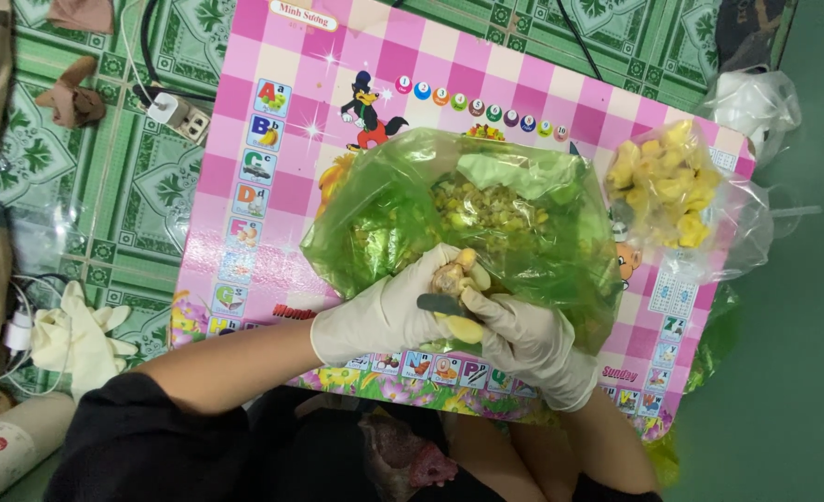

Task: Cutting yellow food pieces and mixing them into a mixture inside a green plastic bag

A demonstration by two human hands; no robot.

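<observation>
1. Your left hand (384, 311), in a cream glove, is curled closed around a small yellowish fruit piece (455, 276), holding it over the near edge of the green plastic bag (402, 209)
2. Your right hand (523, 339), also gloved, is closed on a small knife (454, 311) with a yellow handle; its dark blade lies just under the piece, between your two hands
3. Judging by the piles, the work looks well under way but not finished: the clear plastic bag (737, 223) to your right holds a good heap of cleaned yellow fruit flesh (663, 181), while the green bag shows a large mass of small yellow-green bits (486, 209) inside
4. You cannot tell from this view whether the bits in the green bag are scraps or pieces waiting their turn, so how much is left stays uncertain
5. Both bags rest on a pink checked children's board (272, 56) with cartoon pictures along its edges, lying on a green patterned floor mat (124, 186)
6. At your left lie a spare pair of cream gloves (77, 339), a white power strip (181, 113) with cables, and crumpled brown scraps (72, 98); a crumpled white plastic bag (756, 102) sits at the far right
7. Nothing blocks your hands; only the green bag's floppy rim sits close beneath the blade
</observation>
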